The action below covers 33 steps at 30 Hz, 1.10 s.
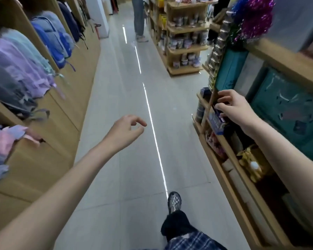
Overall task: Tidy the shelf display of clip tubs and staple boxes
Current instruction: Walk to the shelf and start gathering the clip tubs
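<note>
Two hands differ: the right hand pinches a blue box on the right shelf, right under its fingers; the left hand hangs loose, empty, well apart over the aisle.

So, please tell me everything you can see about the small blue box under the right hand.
The small blue box looks like printed cardboard, blue with pale markings too blurred to read. It lies on the wooden shelf on the right side of the aisle, near the shelf's front edge. The right hand reaches over it with curled fingers, and the fingertips touch or pinch its upper end; a firm grip cannot be confirmed. The left hand is away from it, over the floor.
</note>
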Tool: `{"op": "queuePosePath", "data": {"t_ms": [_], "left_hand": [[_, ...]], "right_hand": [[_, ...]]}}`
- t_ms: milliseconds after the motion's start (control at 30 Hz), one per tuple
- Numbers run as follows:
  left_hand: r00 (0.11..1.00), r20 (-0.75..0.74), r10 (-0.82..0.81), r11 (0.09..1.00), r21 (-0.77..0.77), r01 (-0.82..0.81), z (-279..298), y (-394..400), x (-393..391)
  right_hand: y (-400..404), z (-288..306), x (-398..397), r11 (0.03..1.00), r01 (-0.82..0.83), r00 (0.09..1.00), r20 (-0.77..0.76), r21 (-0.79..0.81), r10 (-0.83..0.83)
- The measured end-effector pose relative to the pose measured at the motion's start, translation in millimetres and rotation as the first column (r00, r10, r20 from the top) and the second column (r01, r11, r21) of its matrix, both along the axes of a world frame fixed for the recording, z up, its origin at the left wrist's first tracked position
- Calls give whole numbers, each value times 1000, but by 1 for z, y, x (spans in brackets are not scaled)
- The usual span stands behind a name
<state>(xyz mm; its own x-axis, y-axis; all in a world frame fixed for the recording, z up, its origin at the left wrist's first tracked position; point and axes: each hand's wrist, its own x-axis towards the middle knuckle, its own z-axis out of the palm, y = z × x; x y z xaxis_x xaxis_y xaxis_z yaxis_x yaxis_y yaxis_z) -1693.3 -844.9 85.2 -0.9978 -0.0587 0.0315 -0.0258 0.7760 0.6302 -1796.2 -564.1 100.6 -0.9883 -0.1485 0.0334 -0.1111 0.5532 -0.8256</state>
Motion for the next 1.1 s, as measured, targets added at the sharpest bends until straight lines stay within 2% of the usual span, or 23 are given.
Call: {"op": "queuePosePath", "data": {"t_ms": [133, 200, 300, 367, 533, 600, 667, 700, 733, 767, 833, 967, 1033, 1100], "left_hand": [[983, 140, -117, 965, -219, 146, -29, -52, -141], [990, 105, -92, 955, -274, 118, -21, -74, -220], [999, -19, -31, 968, -250, 25, 6, -98, -331], [996, -60, -60, 970, -240, 44, 13, -107, -385], [995, -16, -101, 965, -244, 94, -5, -154, -568], [996, -9, -92, 975, -203, 89, -9, -169, -641], [999, 21, -35, 999, 36, 34, 0, -180, -717], [998, 59, 12, 982, 189, -23, 7, -183, -755], [995, 87, 51, 953, 292, -75, 14, -185, -794], [994, 85, 66, 940, 328, -91, 20, -186, -834], [997, 71, 29, 936, 347, -52, 27, -182, -912], [994, 77, -75, 960, 275, 52, 26, -162, -1063], [993, 44, -110, 966, 240, 96, 23, -150, -1139], [990, -23, -136, 983, 124, 138, 24, -141, -1210]], "right_hand": [[-35, -17, -145, 1000, -22, 1000, 9, 19, 21], [-62, -9, -218, 993, -93, 995, -34, 67, 95], [-117, 15, -323, 974, -178, 978, -84, 141, 191], [-149, 22, -373, 951, -244, 954, -129, 190, 271], [-218, -3, -549, 918, -299, 927, -150, 261, 344], [-232, -13, -622, 907, -278, 937, -119, 315, 329], [-236, -14, -696, 896, -242, 949, -100, 372, 298], [-234, -12, -732, 894, -215, 958, -93, 392, 271], [-231, -9, -765, 899, -179, 969, -85, 400, 231], [-228, -5, -800, 908, -140, 979, -84, 394, 188], [-221, 2, -870, 933, -50, 991, -95, 357, 90], [-215, 10, -1013, 968, 120, 991, -90, 219, -102], [-213, 10, -1089, 975, 126, 988, -111, 182, -107], [-208, 11, -1162, 978, 107, 987, -139, 178, -83]]}}
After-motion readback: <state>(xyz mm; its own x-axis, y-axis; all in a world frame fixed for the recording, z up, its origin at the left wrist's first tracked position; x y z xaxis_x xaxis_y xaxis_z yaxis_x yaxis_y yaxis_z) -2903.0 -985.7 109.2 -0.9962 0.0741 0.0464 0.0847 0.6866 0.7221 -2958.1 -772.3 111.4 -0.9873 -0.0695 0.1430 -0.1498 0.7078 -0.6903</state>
